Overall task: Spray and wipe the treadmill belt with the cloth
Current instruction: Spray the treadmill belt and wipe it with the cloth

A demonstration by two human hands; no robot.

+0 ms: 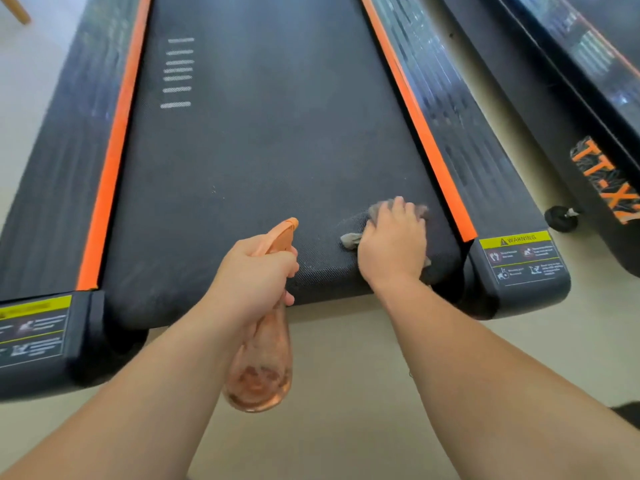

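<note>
Cloth pressed to the near right corner, bottle held ready

The right hand (393,244) lies palm down on a grey cloth (349,240) at the near right corner of the treadmill belt (259,150), close to the orange edge strip (415,116). Its fingers reach forward, spread over the bunched fabric. As far as the blur allows, they press it flat rather than pinch it, which suits rubbing the textured belt with the weight of the arm. One corner of the cloth pokes out on the thumb side.

The left hand (258,268) grips the neck of a translucent orange spray bottle (263,368), fingers curled right round it below the trigger head. The nozzle points forward over the belt's near edge and the body hangs down above the floor (346,375). Held like that, it is probably kept ready for another squirt without getting in the wiping hand's way.

The belt is black and finely textured, with faint pale specks and smears near the end and a column of white dashes (176,71) further up on the left. Most of its length looks not yet wiped, so I judge the job to be at an early stage.

Black side rails flank the belt, each ending in a yellow warning sticker (519,251). A second treadmill (588,116) with orange lettering stands just to the right, a small wheel (561,218) at its end. The floor is pale beige, and a wooden leg (15,10) shows at top left
</note>
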